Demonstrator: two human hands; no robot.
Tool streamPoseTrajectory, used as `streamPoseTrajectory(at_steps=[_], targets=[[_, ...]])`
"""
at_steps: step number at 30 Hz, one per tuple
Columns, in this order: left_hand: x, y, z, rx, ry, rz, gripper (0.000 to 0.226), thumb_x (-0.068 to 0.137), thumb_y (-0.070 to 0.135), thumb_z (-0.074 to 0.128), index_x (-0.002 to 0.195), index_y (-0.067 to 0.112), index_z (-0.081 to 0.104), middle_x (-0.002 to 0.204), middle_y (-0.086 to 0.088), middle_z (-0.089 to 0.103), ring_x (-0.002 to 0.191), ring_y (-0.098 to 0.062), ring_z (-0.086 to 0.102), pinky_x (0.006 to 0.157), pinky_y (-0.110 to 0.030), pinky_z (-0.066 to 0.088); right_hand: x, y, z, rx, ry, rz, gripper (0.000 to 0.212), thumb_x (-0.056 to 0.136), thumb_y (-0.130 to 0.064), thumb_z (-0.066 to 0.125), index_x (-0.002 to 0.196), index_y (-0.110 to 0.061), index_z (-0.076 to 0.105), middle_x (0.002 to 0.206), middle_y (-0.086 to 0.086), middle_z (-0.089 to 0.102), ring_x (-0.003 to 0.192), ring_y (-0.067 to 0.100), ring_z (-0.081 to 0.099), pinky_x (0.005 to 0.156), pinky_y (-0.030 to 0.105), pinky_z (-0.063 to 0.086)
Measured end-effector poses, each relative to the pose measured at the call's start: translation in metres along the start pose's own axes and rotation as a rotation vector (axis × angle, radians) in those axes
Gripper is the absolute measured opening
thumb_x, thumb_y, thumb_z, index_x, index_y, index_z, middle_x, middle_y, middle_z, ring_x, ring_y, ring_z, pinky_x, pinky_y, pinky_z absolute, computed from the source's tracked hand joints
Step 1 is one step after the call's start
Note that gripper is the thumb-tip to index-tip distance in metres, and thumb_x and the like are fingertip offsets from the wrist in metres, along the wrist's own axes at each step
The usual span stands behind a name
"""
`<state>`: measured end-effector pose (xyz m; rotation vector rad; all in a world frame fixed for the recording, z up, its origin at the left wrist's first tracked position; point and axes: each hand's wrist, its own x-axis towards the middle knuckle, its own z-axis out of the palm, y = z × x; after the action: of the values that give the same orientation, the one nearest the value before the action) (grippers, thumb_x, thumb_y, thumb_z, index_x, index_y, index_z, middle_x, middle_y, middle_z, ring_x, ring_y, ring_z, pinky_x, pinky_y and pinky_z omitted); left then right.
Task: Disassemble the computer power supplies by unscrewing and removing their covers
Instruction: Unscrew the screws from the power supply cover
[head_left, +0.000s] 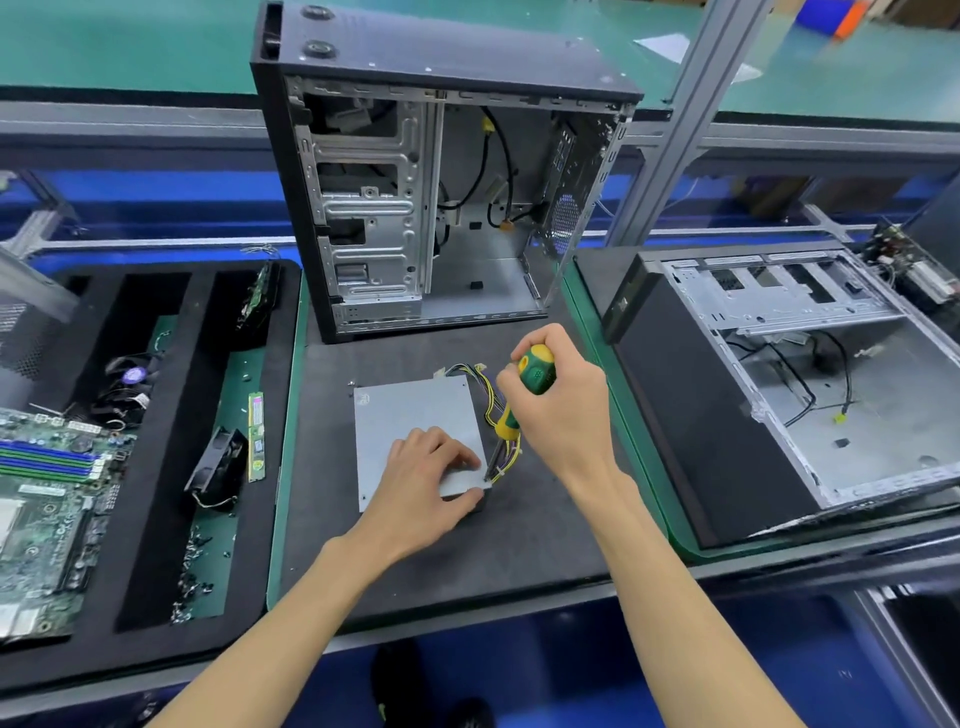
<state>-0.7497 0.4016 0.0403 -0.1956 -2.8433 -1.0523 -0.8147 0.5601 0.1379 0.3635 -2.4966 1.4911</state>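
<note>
A grey metal power supply (410, 421) lies flat on the dark mat (519, 530) in front of me, its yellow and black cable bundle (493, 405) trailing off its right side. My left hand (426, 488) grips the supply's near right corner, fingers on top and thumb against the front edge. My right hand (561, 405) holds a green and yellow screwdriver (535, 371) upright, its shaft pointing down at the supply's right edge among the cables. The tip is hidden by the wires.
An open black tower case (436, 171) stands upright just behind the supply. A second open case (779, 384) lies on its side at the right. At the left, a black foam tray (150, 519) holds a motherboard (47, 509), a fan (218, 462), a RAM stick (255, 436) and loose screws.
</note>
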Motion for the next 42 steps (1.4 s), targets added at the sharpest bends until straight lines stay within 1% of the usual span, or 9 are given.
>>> streamPoseTrajectory(at_steps=[6,13,17,20,26,32,35,38,42], targets=[[0.005,0.0,0.0,0.013,-0.018,0.018,0.02,0.082,0.038,0.069,0.1,0.031,0.065,0.092,0.017,0.051,0.089,-0.009,0.046,0.085,-0.028,0.031,0.005,0.005,0.001,-0.05,0.051,-0.01,0.016,0.086,-0.021,0.061,0.082,-0.027,0.048,0.054,-0.006,0.054,0.045,0.014,0.05,0.051,0.025,0.04],[0.021,0.028,0.005,-0.124,-0.11,0.02,0.023,0.096,0.041,0.056,0.111,0.028,0.067,0.094,0.017,0.061,0.088,0.001,0.051,0.086,-0.025,0.04,0.016,0.027,-0.018,-0.035,0.016,0.332,0.011,0.083,-0.035,0.055,0.087,-0.025,0.052,0.069,0.002,0.07,0.066,0.018,0.062,0.067,0.036,0.047],[0.035,0.058,0.015,-0.298,-0.331,-0.016,0.023,0.102,0.019,0.046,0.103,0.014,0.068,0.081,0.002,0.069,0.066,-0.009,0.059,0.071,-0.034,0.052,0.011,0.044,-0.018,0.048,-0.007,0.432,0.015,0.085,-0.026,0.063,0.095,-0.026,0.051,0.074,0.0,0.071,0.069,0.015,0.062,0.067,0.034,0.046],[0.042,0.069,0.021,-0.425,-0.373,-0.099,0.025,0.097,0.004,0.042,0.098,0.012,0.066,0.075,0.003,0.072,0.053,-0.006,0.059,0.057,-0.023,0.05,0.007,0.055,-0.021,0.157,0.064,0.461,0.026,0.087,-0.024,0.071,0.1,-0.027,0.049,0.075,-0.002,0.073,0.071,0.013,0.065,0.063,0.024,0.047],[0.055,0.087,0.033,-0.629,-0.33,-0.295,0.022,0.091,-0.005,0.039,0.08,0.005,0.055,0.057,-0.003,0.066,0.042,-0.016,0.058,0.045,-0.026,0.046,-0.007,0.079,-0.013,0.337,-0.08,0.621,0.031,0.092,-0.026,0.075,0.118,-0.028,0.058,0.083,-0.002,0.076,0.064,0.006,0.062,0.061,0.022,0.049],[0.058,0.072,0.03,-0.104,-0.217,-0.11,0.02,0.09,0.015,0.05,0.085,0.028,0.063,0.073,0.013,0.064,0.076,-0.013,0.061,0.072,-0.036,0.052,-0.016,0.106,-0.008,0.216,-0.05,0.571,0.027,0.101,-0.022,0.064,0.127,-0.029,0.061,0.092,0.008,0.074,0.073,0.006,0.062,0.065,0.016,0.044],[0.062,0.06,0.018,-0.086,-0.058,-0.103,0.02,0.092,0.016,0.052,0.086,0.032,0.063,0.067,0.016,0.06,0.07,-0.005,0.057,0.067,-0.033,0.049,-0.019,0.122,-0.005,0.048,-0.052,0.538,0.034,0.101,-0.024,0.064,0.132,-0.034,0.058,0.1,0.0,0.066,0.09,0.008,0.06,0.071,0.009,0.043],[0.065,0.041,0.008,-0.079,0.051,-0.142,0.023,0.092,0.014,0.054,0.085,0.033,0.064,0.066,0.019,0.054,0.076,0.004,0.052,0.064,-0.024,0.04,-0.021,0.137,0.003,-0.108,-0.043,0.502,0.04,0.098,-0.02,0.067,0.134,-0.032,0.055,0.106,0.003,0.062,0.102,0.021,0.057,0.091,0.033,0.048],[0.059,0.017,-0.004,-0.046,0.119,-0.153,0.024,0.09,0.006,0.058,0.088,0.029,0.062,0.083,0.021,0.055,0.086,-0.003,0.048,0.08,-0.03,0.043,-0.024,0.149,0.011,-0.375,-0.125,0.451,0.043,0.095,-0.021,0.068,0.133,-0.033,0.051,0.109,0.0,0.055,0.106,0.023,0.052,0.096,0.04,0.043]])
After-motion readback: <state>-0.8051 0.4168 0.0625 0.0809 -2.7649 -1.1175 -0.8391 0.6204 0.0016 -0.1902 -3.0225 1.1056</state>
